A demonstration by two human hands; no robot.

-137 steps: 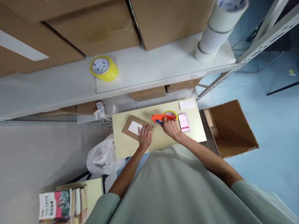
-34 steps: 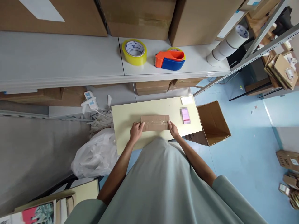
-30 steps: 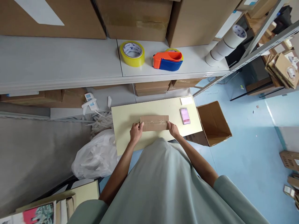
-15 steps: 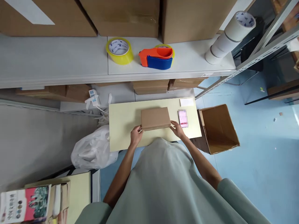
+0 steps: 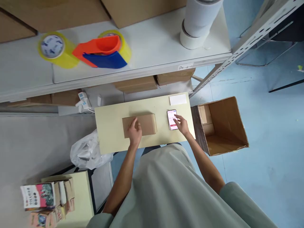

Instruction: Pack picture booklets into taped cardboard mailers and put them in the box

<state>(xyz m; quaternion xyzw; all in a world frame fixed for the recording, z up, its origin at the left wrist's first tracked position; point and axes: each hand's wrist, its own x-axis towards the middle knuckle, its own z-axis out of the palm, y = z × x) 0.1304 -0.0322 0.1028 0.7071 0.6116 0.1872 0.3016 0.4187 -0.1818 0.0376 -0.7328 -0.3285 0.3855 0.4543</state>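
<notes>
The brown carton [image 5: 147, 124] lies on the table [image 5: 111, 142] under the loosely curled left hand [image 5: 135, 133], contact unclear; closing looks done, its visible top unlabelled. The right hand [image 5: 182, 126], fingers parted, gripping nothing, is over the phone [image 5: 171, 119]; 0.5 s ago, both hands were at the carton's ends.

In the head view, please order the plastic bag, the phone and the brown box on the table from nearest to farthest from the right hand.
1. Phone, at the right hand, slightly left.
2. Brown box, farther left on the table.
3. Plastic bag, by the table's left end.
</notes>
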